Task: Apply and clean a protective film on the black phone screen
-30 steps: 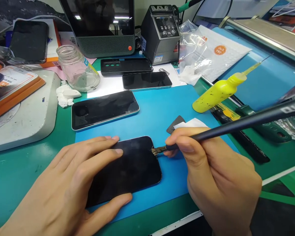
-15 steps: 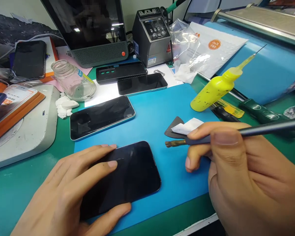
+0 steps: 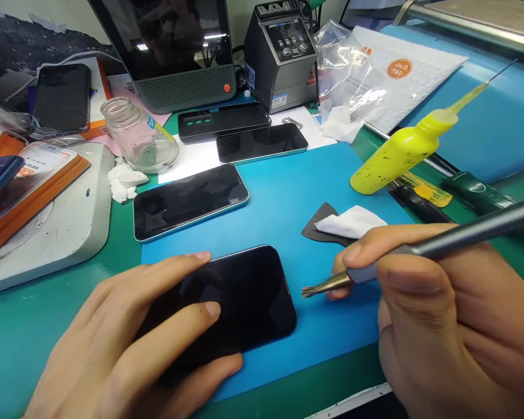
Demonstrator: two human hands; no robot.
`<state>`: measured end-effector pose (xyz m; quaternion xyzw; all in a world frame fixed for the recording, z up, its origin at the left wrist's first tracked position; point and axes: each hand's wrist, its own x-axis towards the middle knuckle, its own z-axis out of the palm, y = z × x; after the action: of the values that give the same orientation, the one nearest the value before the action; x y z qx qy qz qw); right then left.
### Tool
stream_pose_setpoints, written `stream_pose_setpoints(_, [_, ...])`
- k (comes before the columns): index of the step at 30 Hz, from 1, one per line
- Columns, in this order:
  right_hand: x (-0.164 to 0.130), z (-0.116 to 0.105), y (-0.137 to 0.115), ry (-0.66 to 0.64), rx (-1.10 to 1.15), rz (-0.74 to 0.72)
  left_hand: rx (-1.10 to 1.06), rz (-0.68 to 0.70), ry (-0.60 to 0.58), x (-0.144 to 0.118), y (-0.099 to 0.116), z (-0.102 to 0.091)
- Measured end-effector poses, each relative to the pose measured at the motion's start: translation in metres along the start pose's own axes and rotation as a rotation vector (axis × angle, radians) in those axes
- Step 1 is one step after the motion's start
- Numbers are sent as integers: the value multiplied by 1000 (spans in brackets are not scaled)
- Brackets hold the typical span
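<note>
Where blue mat (image 3: 288,192) ends, green bench (image 3: 35,326) shows.

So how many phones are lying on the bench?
5. One phone lies under the left hand; a second just behind it; a third and a black one by the monitor; a fifth far left. More may be hidden.

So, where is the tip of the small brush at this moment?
In the head view the brush, held in the right hand, has its bristles just right of the black phone under the left hand, above the blue mat, apparently not touching the phone.
</note>
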<state>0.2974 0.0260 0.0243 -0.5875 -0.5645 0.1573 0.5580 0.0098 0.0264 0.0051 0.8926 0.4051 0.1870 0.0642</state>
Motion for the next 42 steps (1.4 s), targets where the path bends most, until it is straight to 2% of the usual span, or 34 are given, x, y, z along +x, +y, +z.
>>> stream_pose_setpoints(3, [1,-1,1,-105,-81,-116,11,-35,51,4,6,3])
stream_pose_setpoints(7, [3,1,3,-231,-83,-297,11,-5,19,9,5,5])
stream_pose_setpoints(13, [5,5,2,-365,-144,-296,0,31,31,18,6,4])
stream_pose_setpoints(21, [6,5,-1,-381,-150,-274,-27,43,80,21,8,4])
stream_pose_setpoints(32, [9,7,1,-400,-145,-386,-23,52,107,24,8,6])
stream_pose_setpoints(42, [9,7,-1,-399,-139,-324,-39,56,104,25,9,5])
